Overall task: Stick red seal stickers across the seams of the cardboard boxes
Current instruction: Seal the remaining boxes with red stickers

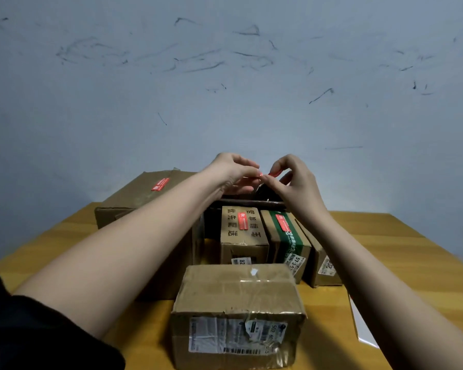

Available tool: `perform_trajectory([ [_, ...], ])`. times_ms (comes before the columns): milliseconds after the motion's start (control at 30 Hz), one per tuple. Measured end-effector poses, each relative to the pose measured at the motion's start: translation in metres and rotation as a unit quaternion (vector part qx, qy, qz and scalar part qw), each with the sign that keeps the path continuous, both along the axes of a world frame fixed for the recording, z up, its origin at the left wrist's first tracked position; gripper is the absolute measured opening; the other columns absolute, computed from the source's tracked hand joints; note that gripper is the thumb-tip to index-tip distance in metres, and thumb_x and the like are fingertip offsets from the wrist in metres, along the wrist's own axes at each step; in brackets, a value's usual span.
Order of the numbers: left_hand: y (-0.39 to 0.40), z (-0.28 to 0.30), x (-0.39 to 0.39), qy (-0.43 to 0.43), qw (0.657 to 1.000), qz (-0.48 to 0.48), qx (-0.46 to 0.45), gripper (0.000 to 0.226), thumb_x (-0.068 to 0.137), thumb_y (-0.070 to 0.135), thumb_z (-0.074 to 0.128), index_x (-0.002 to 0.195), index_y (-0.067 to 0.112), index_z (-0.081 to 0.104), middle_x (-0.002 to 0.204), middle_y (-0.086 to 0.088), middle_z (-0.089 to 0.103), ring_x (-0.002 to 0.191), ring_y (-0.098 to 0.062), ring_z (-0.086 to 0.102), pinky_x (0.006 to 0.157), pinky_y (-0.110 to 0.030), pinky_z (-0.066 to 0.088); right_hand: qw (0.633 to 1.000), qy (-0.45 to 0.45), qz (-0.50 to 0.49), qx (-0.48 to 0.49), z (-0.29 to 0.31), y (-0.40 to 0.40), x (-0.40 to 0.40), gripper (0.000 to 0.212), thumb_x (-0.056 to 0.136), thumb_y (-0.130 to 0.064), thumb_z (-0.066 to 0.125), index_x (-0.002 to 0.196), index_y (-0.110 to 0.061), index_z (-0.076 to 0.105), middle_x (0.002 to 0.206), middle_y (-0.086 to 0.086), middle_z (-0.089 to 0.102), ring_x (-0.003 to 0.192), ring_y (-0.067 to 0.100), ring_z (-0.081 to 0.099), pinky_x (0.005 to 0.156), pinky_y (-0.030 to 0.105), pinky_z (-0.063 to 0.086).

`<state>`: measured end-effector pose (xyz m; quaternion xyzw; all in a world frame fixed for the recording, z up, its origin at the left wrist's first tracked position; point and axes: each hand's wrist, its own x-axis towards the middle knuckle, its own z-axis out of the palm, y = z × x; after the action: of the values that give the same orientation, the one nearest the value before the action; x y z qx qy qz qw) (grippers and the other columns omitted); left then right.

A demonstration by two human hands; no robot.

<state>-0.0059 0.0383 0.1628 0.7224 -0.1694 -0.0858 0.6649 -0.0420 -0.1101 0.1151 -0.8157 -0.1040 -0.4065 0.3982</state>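
- Two hands, left hand [231, 172] and right hand [294, 180], both pinch one red sticker [271, 174] above the far boxes.
- Five cardboard boxes [238, 295] visible on the table [385, 249]; three applied stickers [283, 225] counted.

Nearest cardboard box [238, 297]: matt brown board, creased, glossy clear tape, paper label. Table [401, 252]: smooth yellow wood. Wall [225, 76]: matt, scuffed. Sleeve [38, 335]: black cloth

A pale blue-grey wall [225, 89] marked with dark scuffs rises behind a yellow wooden table [398, 249].
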Motion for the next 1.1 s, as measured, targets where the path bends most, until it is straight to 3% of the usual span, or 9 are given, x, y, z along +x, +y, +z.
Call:
perform_trajectory([
  [200,-0.026,0.000,0.030,0.018,1.000,0.017,-0.017,0.013,0.084,0.001,0.068,0.085,0.010,0.059,0.074,-0.009,0.066,0.048,-0.007,0.064,0.046,-0.019,0.054,0.991,0.054,0.052,0.113,0.001,-0.019,0.027,0.023,0.081,-0.024,0.076,0.087,-0.016,0.055,0.086,-0.003,0.063,0.071,0.022,0.064,0.058,0.031,0.050],
  [400,-0.045,-0.003,0.052,0.043,0.998,0.013,-0.047,0.015,0.084,-0.002,0.067,0.085,0.009,0.058,0.076,-0.009,0.065,0.049,-0.008,0.064,0.048,-0.021,0.056,0.976,0.069,0.098,0.183,-0.001,-0.033,0.046,0.023,0.083,-0.013,0.074,0.100,-0.009,0.059,0.084,-0.005,0.062,0.064,0.000,0.058,0.055,0.014,0.047],
  [467,-0.050,-0.004,0.058,0.048,0.997,0.008,-0.054,0.014,0.085,-0.003,0.066,0.086,0.008,0.058,0.075,-0.009,0.065,0.047,-0.008,0.065,0.050,-0.022,0.057,0.969,0.082,0.115,0.204,-0.002,-0.037,0.052,0.024,0.083,-0.012,0.073,0.104,-0.012,0.060,0.087,-0.006,0.064,0.066,-0.003,0.060,0.057,0.013,0.048],
  [567,-0.057,-0.008,0.067,0.050,0.996,0.014,-0.067,0.013,0.087,-0.004,0.062,0.087,0.008,0.056,0.075,-0.011,0.065,0.046,-0.010,0.065,0.053,-0.023,0.056,0.955,0.112,0.148,0.230,-0.003,-0.043,0.060,0.028,0.086,-0.014,0.069,0.112,-0.019,0.060,0.095,-0.006,0.067,0.083,0.006,0.064,0.071,0.020,0.052],
  [633,-0.059,-0.010,0.075,0.052,0.993,0.028,-0.099,0.013,0.088,-0.005,0.060,0.086,0.007,0.055,0.078,-0.011,0.065,0.048,-0.011,0.066,0.055,-0.023,0.057,0.938,0.125,0.175,0.273,-0.004,-0.043,0.067,0.024,0.092,-0.017,0.061,0.116,-0.021,0.061,0.101,-0.002,0.067,0.090,0.010,0.064,0.077,0.026,0.049],
  [800,-0.065,-0.011,0.089,0.077,0.983,0.041,-0.161,0.016,0.091,-0.006,0.054,0.085,0.009,0.054,0.077,-0.010,0.063,0.046,-0.006,0.065,0.051,-0.018,0.055,0.854,0.134,0.157,0.478,-0.001,-0.037,0.090,0.023,0.098,-0.007,0.046,0.096,-0.019,0.066,0.087,-0.001,0.068,0.066,0.007,0.060,0.059,0.019,0.041],
  [900,-0.068,-0.011,0.092,0.084,0.987,0.036,-0.135,0.021,0.092,-0.003,0.052,0.084,0.016,0.056,0.076,-0.002,0.063,0.053,-0.003,0.064,0.053,-0.015,0.051,0.819,0.167,0.163,0.524,0.001,-0.036,0.101,0.019,0.096,-0.004,0.050,0.096,-0.018,0.061,0.082,-0.001,0.065,0.063,0.007,0.057,0.056,0.018,0.039],
  [1000,-0.070,-0.011,0.096,0.075,0.991,0.033,-0.106,0.026,0.091,-0.002,0.053,0.082,0.021,0.058,0.077,0.002,0.063,0.067,-0.004,0.061,0.060,-0.017,0.046,0.830,0.203,0.163,0.493,0.002,-0.033,0.107,0.019,0.096,-0.003,0.048,0.098,-0.017,0.061,0.079,-0.002,0.063,0.065,0.006,0.056,0.058,0.018,0.038],
  [1100,-0.072,-0.010,0.099,0.050,0.994,0.050,-0.084,0.024,0.088,-0.004,0.054,0.091,0.019,0.061,0.086,-0.002,0.062,0.071,-0.007,0.058,0.049,-0.013,0.044,0.867,0.210,0.153,0.426,0.004,-0.031,0.112,0.016,0.094,-0.007,0.053,0.090,-0.019,0.063,0.081,-0.002,0.067,0.064,0.007,0.056,0.056,0.017,0.036],
])
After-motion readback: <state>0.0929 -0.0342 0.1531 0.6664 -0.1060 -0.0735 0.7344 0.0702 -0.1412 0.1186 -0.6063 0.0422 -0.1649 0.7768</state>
